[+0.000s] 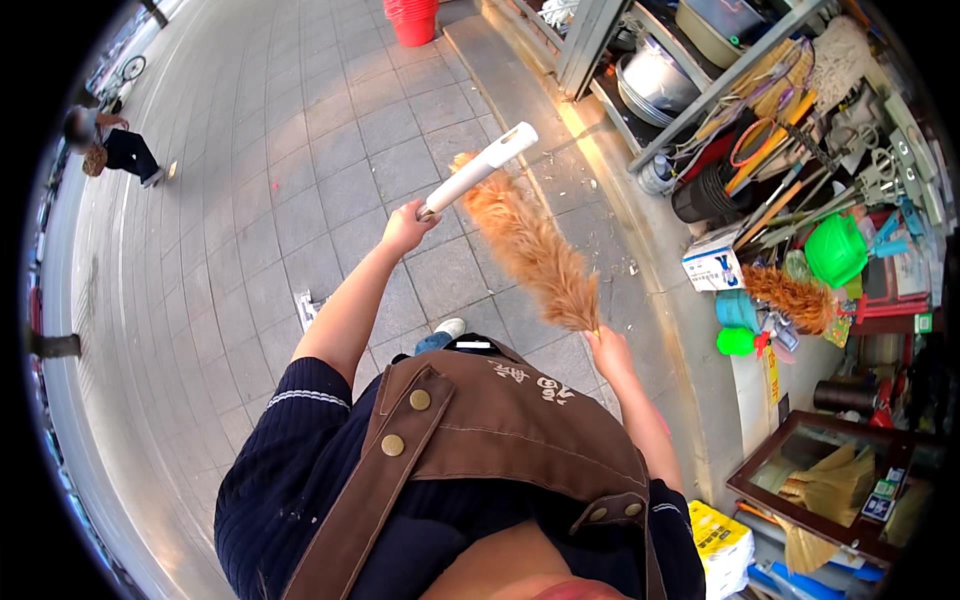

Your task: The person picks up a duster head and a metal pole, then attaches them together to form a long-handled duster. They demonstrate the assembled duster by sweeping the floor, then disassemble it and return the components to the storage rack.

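Note:
My left hand (408, 228) is closed round the lower end of a white tube-shaped handle (482, 172), which points up and to the right and has an oval hole near its far end. My right hand (612, 354) grips the narrow end of a fluffy orange-brown duster (535, 250). From there the duster slants away to the far left, and its tip passes behind the white handle. Both things are held in the air over the paving, in front of my brown apron (520, 410).
Shop goods line the right: a metal rack (720, 95) with basins, a black bin (705, 195) of long-handled tools, another brown duster (790, 298) and a glass-fronted case (830, 480). Red buckets (410, 22) stand ahead. A person (125, 148) walks at the far left.

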